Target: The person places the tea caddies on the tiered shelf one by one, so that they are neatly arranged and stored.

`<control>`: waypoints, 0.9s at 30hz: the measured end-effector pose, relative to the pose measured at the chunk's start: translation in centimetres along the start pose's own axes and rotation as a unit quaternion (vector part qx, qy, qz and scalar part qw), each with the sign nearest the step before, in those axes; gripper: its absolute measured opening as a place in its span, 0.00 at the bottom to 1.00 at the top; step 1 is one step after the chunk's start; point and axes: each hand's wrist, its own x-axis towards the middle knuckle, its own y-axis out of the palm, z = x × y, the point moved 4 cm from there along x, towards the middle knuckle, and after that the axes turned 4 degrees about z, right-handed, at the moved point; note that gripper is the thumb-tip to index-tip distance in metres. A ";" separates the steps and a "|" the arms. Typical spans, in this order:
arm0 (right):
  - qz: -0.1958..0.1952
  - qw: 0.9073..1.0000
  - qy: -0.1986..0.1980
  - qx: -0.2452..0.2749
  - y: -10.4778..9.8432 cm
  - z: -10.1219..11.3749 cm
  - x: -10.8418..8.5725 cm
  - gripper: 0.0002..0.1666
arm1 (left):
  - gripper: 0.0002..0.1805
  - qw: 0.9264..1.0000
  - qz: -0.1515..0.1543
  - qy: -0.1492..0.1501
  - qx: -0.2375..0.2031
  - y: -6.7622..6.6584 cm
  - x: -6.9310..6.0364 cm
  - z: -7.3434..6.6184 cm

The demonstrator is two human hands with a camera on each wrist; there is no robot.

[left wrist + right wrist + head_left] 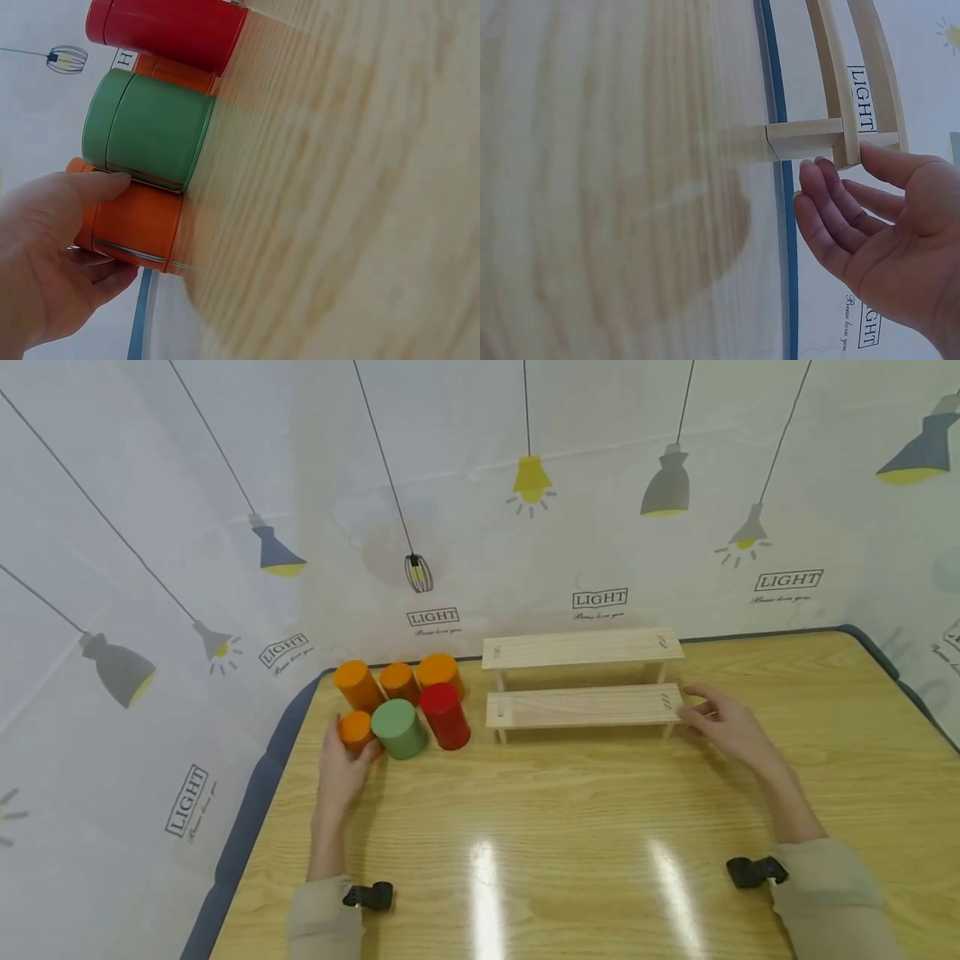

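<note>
My left hand (pixel 342 772) grips a short orange canister (pixel 356 729), thumb on one side and fingers round the other. In the left wrist view the thumb lies on the orange canister (pixel 139 225), right beside the green canister (pixel 150 131). A taller red canister (pixel 446 717) stands to the right of the green one. My right hand (pixel 726 722) is at the right end of the front wooden shelf (pixel 581 707). In the right wrist view its thumb touches the shelf's end (pixel 847 146), while the loosely bent fingers stay apart from the leg (pixel 802 139).
Behind the green and red canisters stand a tall orange canister (pixel 358 685), a smaller orange one (pixel 399 682) and a wide orange one (pixel 441 675). A second, higher wooden shelf (pixel 582 648) stands behind the front one. The wooden table (pixel 570 835) has a dark blue edge (pixel 251 810) against a lamp-patterned backdrop.
</note>
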 end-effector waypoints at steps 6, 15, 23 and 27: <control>0.007 1.000 0.000 0.021 0.3 0.0 0.4 0.36 | 0.44 0.998 -0.016 -0.008 -0.054 -0.1 0.0 0.0; 0.012 0.999 -0.004 0.045 0.5 -0.1 0.5 0.35 | 0.41 0.995 -0.055 -0.005 -0.078 -0.8 -0.5 -0.6; 0.013 0.997 -0.010 0.080 0.5 -0.4 0.6 0.34 | 0.40 0.992 -0.104 0.022 -0.070 -2.1 -0.9 -2.3; 0.012 0.996 -0.013 0.085 0.5 -0.7 0.6 0.33 | 0.40 0.989 -0.125 0.037 -0.071 -2.7 -1.2 -3.5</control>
